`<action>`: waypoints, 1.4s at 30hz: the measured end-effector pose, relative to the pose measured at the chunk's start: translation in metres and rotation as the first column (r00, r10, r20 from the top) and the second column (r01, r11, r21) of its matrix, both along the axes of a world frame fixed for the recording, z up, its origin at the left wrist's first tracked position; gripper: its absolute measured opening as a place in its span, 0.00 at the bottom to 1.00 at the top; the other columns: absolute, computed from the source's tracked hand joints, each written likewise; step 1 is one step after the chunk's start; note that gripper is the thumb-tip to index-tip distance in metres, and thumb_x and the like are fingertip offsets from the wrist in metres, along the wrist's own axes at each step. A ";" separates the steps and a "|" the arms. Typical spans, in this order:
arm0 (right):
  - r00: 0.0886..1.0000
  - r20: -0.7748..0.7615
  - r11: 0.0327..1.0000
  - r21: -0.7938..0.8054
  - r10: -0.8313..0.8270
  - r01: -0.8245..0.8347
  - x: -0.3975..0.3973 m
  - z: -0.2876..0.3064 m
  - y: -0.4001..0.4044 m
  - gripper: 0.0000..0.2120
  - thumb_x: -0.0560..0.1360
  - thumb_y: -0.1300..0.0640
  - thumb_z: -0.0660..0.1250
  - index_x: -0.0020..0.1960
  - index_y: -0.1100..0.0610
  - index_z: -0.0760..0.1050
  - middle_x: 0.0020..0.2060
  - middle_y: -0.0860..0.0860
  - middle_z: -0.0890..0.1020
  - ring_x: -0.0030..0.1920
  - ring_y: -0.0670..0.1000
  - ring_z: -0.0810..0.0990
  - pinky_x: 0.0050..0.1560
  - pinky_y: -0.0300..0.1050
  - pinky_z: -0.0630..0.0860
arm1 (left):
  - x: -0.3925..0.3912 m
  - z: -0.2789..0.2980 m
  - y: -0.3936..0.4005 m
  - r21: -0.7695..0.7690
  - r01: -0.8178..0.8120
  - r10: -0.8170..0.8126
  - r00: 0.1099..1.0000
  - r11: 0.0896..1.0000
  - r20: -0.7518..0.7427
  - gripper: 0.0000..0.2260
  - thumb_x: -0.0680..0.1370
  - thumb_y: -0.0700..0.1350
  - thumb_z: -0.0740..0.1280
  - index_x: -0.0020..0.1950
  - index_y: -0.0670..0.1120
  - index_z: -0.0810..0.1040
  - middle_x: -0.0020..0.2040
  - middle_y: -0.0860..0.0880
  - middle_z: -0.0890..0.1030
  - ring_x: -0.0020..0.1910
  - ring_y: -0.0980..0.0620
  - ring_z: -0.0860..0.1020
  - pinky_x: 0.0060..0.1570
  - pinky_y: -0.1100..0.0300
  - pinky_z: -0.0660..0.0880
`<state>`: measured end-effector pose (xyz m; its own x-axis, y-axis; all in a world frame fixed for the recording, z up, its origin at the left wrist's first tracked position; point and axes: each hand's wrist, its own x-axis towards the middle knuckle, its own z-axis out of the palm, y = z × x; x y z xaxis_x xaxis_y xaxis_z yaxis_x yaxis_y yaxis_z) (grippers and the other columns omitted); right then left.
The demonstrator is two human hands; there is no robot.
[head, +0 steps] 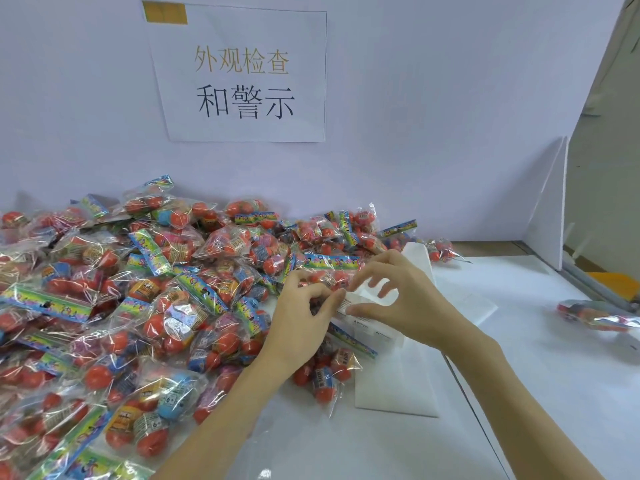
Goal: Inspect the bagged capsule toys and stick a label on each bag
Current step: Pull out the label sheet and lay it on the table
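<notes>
Both hands together at desk [519, 393] centre, left hand [300, 318] and right hand [398, 299] pinching one small white label [348, 304] above label sheets [394, 375], beside heaped bagged capsule toys [138, 299]; one bag [595, 315] apart, far right.

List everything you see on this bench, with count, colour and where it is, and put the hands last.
bagged capsule toys: too many to count, clear bags with mostly red capsules and rainbow header strips, heaped over the left half of the table.
single bag: one, clear with red capsules, apart at the right edge.
label sheets: white strips, count unclear, centre of the table beside the heap.
label: one, white with small print, pinched between both hands.
paper sign: one, white with printed characters, on the back wall.
table: one, white.
left hand: pinching the label's left end.
right hand: pinching the label's right end.
</notes>
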<state>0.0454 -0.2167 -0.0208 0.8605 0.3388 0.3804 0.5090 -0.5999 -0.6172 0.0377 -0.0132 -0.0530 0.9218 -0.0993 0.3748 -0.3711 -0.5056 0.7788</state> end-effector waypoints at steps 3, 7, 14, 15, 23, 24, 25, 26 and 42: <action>0.998 -0.064 1.000 0.004 0.026 -0.025 -0.001 0.001 0.000 0.12 0.70 0.48 0.81 0.51 0.49 0.84 0.45 0.46 0.83 0.44 0.46 0.81 0.47 0.41 0.79 | 0.001 -0.003 -0.001 0.003 -0.019 0.019 1.000 1.000 -0.004 0.13 0.82 0.52 0.69 0.42 0.46 0.84 0.57 0.50 0.71 0.54 0.78 0.68 0.50 0.82 0.62; 0.997 -0.077 1.000 0.009 0.024 -0.023 0.000 -0.001 0.001 0.07 0.73 0.55 0.80 0.49 0.53 0.85 0.39 0.44 0.84 0.41 0.42 0.81 0.45 0.34 0.77 | 0.000 -0.004 -0.004 -0.018 -0.012 0.012 1.000 1.000 -0.016 0.17 0.83 0.52 0.68 0.40 0.42 0.82 0.59 0.50 0.71 0.53 0.82 0.66 0.49 0.83 0.62; 1.000 -0.004 0.999 -0.028 -0.028 0.028 0.002 0.000 -0.006 0.02 0.77 0.55 0.76 0.46 0.49 0.84 0.41 0.41 0.84 0.46 0.41 0.82 0.48 0.33 0.76 | -0.003 0.000 -0.004 -0.040 0.051 -0.054 0.996 0.998 -0.067 0.04 0.80 0.51 0.73 0.50 0.60 0.81 0.66 0.54 0.67 0.61 0.75 0.64 0.56 0.85 0.57; 1.000 0.002 0.999 -0.036 -0.031 0.031 0.003 0.001 -0.007 0.02 0.77 0.55 0.76 0.46 0.49 0.84 0.41 0.41 0.84 0.47 0.42 0.82 0.49 0.33 0.76 | -0.003 -0.001 -0.003 -0.007 0.066 -0.066 0.996 0.998 -0.060 0.05 0.79 0.50 0.74 0.51 0.61 0.81 0.67 0.54 0.67 0.60 0.77 0.64 0.54 0.87 0.56; 0.999 0.037 0.996 -0.090 -0.011 0.014 0.001 -0.003 -0.003 0.02 0.79 0.56 0.74 0.49 0.52 0.85 0.42 0.42 0.84 0.47 0.43 0.80 0.47 0.32 0.73 | -0.002 -0.001 -0.003 0.034 0.026 -0.024 0.998 0.999 -0.059 0.03 0.80 0.48 0.73 0.49 0.50 0.84 0.63 0.48 0.72 0.67 0.56 0.69 0.56 0.80 0.60; 0.999 0.049 0.995 -0.094 -0.009 0.014 0.000 -0.002 -0.003 0.02 0.79 0.56 0.74 0.51 0.51 0.85 0.43 0.42 0.84 0.47 0.43 0.80 0.48 0.33 0.74 | -0.002 0.000 -0.003 0.037 0.026 -0.023 0.997 0.999 -0.067 0.03 0.80 0.49 0.73 0.49 0.50 0.84 0.63 0.49 0.72 0.66 0.55 0.70 0.56 0.80 0.60; 0.998 0.060 0.995 -0.095 -0.007 0.013 -0.001 -0.001 -0.002 0.05 0.79 0.56 0.74 0.54 0.50 0.86 0.45 0.43 0.83 0.48 0.43 0.80 0.48 0.34 0.74 | -0.002 -0.001 -0.003 0.038 0.025 -0.022 0.997 0.999 -0.070 0.03 0.80 0.49 0.73 0.49 0.50 0.84 0.63 0.49 0.72 0.66 0.54 0.71 0.57 0.78 0.61; 0.998 0.070 0.996 -0.086 -0.001 0.007 -0.002 0.000 -0.001 0.07 0.79 0.56 0.74 0.56 0.49 0.86 0.47 0.43 0.83 0.48 0.43 0.80 0.49 0.34 0.75 | -0.002 -0.001 -0.004 0.041 0.029 -0.026 0.997 0.999 -0.074 0.03 0.80 0.49 0.73 0.48 0.51 0.83 0.62 0.49 0.72 0.65 0.54 0.71 0.59 0.74 0.62; 0.973 0.230 0.999 -0.046 0.032 -0.023 -0.003 -0.001 0.004 0.05 0.76 0.59 0.77 0.50 0.52 0.89 0.44 0.44 0.85 0.47 0.46 0.82 0.50 0.46 0.79 | -0.002 0.002 -0.005 0.048 0.073 -0.065 0.986 0.996 -0.152 0.02 0.79 0.46 0.74 0.49 0.50 0.82 0.61 0.48 0.72 0.60 0.50 0.73 0.65 0.56 0.70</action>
